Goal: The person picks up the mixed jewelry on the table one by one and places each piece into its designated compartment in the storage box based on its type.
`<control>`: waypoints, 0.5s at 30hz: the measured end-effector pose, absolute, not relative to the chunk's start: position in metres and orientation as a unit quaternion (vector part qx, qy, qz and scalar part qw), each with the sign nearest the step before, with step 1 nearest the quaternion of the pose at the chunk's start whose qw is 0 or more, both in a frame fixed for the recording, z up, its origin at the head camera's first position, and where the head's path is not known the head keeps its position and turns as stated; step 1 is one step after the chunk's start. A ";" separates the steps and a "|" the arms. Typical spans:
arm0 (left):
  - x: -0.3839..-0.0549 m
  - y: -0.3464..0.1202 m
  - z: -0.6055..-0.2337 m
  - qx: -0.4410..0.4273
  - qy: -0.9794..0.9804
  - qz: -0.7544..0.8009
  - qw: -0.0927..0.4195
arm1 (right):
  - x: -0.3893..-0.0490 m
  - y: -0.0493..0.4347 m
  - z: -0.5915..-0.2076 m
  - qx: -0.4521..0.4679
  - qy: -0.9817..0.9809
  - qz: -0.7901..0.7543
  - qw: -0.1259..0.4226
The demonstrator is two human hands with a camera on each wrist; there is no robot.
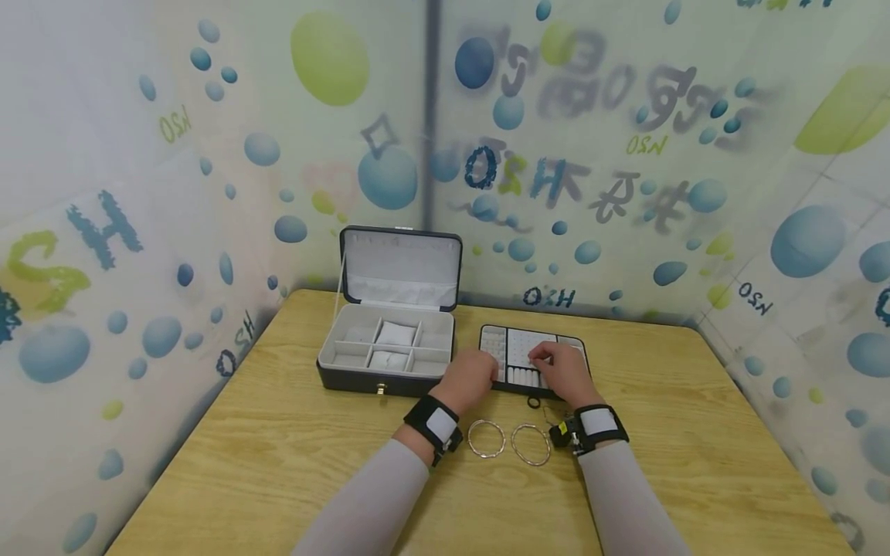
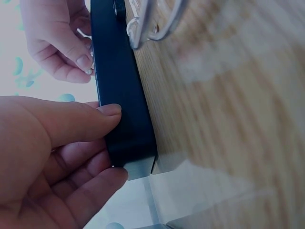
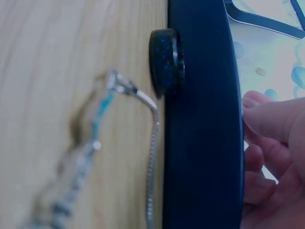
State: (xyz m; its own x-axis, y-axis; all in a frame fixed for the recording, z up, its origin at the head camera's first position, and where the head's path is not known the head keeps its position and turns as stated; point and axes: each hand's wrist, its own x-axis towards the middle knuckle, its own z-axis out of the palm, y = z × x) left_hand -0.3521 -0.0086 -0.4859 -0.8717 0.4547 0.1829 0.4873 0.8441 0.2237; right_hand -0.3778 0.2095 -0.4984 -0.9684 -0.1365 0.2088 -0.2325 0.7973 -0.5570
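My left hand (image 1: 471,380) grips the left front corner of a shallow black jewelry tray (image 1: 495,330), thumb (image 2: 110,110) on its front wall and fingers around the side. The tray has pale compartments, a panel dotted with holes and a section of white ring rolls (image 1: 523,377). Over the tray, my right hand (image 1: 565,372) pinches a small silvery piece of jewelry (image 2: 89,71), mostly hidden by the fingertips. A dark ring with blue flecks (image 3: 164,62) stands against the tray's front wall. Beside it lies a silver chain bracelet (image 3: 151,162) with a turquoise part.
A black jewelry box (image 1: 351,380) stands open at the left, its lid (image 1: 403,269) raised; white cushions (image 1: 396,334) fill two middle compartments. Two bangles (image 1: 486,439) lie on the wooden table (image 1: 667,432) between my forearms. Patterned curtains (image 1: 591,255) enclose the table.
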 end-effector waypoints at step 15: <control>-0.352 -0.009 -0.485 -0.243 -0.959 -0.137 0.056 | -0.377 0.209 -0.499 0.112 -0.946 0.288 0.103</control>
State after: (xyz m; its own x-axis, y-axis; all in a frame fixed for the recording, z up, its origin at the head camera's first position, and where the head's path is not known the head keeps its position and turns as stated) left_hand -0.3521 -0.0086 -0.4849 -0.8754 0.4512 0.1735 0.4817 0.8440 0.2357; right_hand -0.3770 0.2089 -0.4991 -0.9537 -0.1514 0.2599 -0.2706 0.8094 -0.5212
